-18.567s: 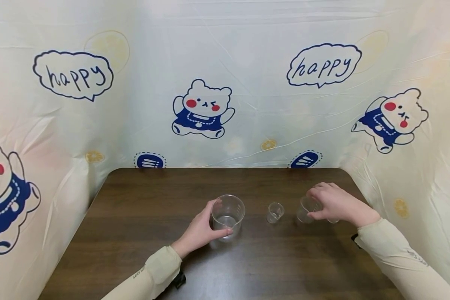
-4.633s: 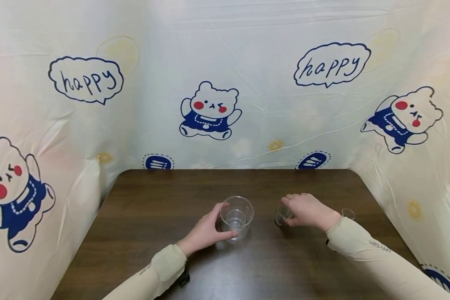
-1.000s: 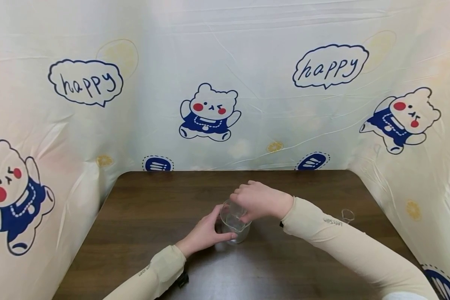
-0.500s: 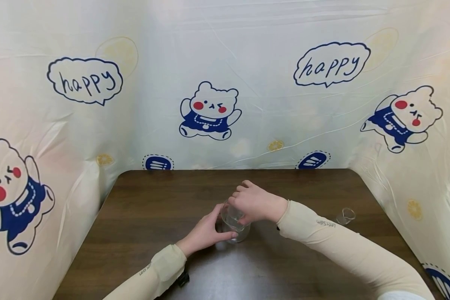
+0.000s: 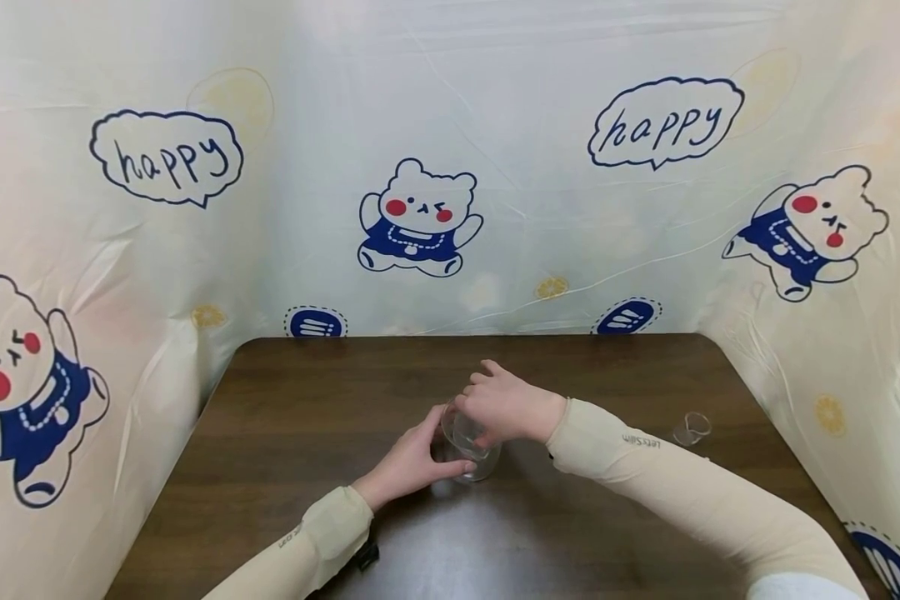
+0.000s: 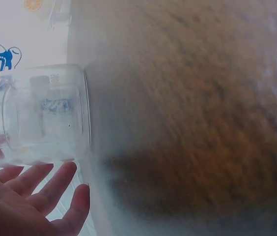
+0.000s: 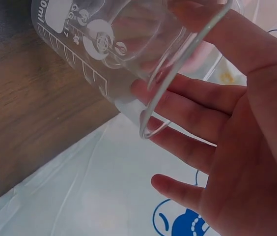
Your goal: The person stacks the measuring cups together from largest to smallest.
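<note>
My left hand (image 5: 411, 467) holds the large clear glass beaker (image 5: 486, 468) from its left side, thumb in front and fingers behind. The beaker stands upright on the brown table. Reaching over its mouth from the right, my right hand (image 5: 512, 406) pinches a smaller clear beaker (image 5: 465, 430) inside it. In the right wrist view, white graduations mark the large beaker (image 7: 87, 59), and fingertips (image 7: 141, 91) reach past its rim. Nested glass rims show through the wall in the left wrist view. The right hand partly hides the mouth in the head view.
Another small beaker (image 5: 692, 430) stands on the table at the right, just beyond the right forearm (image 5: 675, 479). The brown wooden table (image 5: 307, 400) ends at a printed curtain (image 5: 315, 250), which also hangs along both sides.
Earlier, several smaller beakers stood apart at the right; the right hand has brought one from there into the large beaker. Over the last second it has sunk slightly; the left hand stays put.
</note>
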Demonstrator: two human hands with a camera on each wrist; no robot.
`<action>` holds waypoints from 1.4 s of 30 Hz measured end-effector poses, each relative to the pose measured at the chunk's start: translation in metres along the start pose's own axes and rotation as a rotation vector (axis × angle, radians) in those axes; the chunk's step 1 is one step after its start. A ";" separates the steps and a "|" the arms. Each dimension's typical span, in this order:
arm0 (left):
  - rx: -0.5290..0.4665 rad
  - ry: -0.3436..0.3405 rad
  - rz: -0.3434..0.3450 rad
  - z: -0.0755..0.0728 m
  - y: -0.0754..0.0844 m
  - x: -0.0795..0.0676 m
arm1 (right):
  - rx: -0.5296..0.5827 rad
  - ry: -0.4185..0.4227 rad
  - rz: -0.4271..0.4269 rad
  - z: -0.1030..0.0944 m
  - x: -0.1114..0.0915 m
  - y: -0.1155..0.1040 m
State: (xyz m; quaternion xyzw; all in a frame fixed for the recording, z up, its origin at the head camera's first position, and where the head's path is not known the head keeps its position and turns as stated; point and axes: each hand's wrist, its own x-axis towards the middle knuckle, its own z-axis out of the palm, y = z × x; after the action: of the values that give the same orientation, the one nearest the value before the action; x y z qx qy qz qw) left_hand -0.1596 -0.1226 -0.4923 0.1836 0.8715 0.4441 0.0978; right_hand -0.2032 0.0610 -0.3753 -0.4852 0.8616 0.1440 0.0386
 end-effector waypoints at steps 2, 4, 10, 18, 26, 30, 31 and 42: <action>-0.002 0.000 0.002 0.000 0.000 0.000 | 0.010 -0.011 0.001 0.001 0.002 0.000; -0.006 0.000 0.005 0.000 0.000 0.001 | 0.018 -0.020 0.002 0.003 0.003 0.000; 0.002 0.003 0.005 0.000 0.000 0.001 | 0.012 -0.050 0.020 0.008 0.009 -0.003; -0.001 0.003 0.006 0.001 0.000 0.001 | -0.020 -0.057 0.032 0.014 0.013 -0.006; 0.001 0.006 0.007 0.001 -0.002 0.002 | -0.059 -0.033 0.039 0.013 0.013 -0.009; -0.002 0.001 -0.003 0.002 -0.003 0.002 | -0.072 -0.030 0.046 0.012 0.012 -0.011; -0.001 0.001 -0.005 0.002 -0.003 0.002 | -0.076 -0.028 0.049 0.012 0.011 -0.011; -0.003 0.007 0.003 0.003 -0.002 0.003 | -0.090 -0.026 0.055 0.013 0.010 -0.011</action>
State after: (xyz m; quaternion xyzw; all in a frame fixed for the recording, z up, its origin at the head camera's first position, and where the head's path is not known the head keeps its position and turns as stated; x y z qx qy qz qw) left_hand -0.1616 -0.1205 -0.4961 0.1834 0.8709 0.4460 0.0944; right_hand -0.2000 0.0510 -0.3923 -0.4605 0.8668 0.1899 0.0242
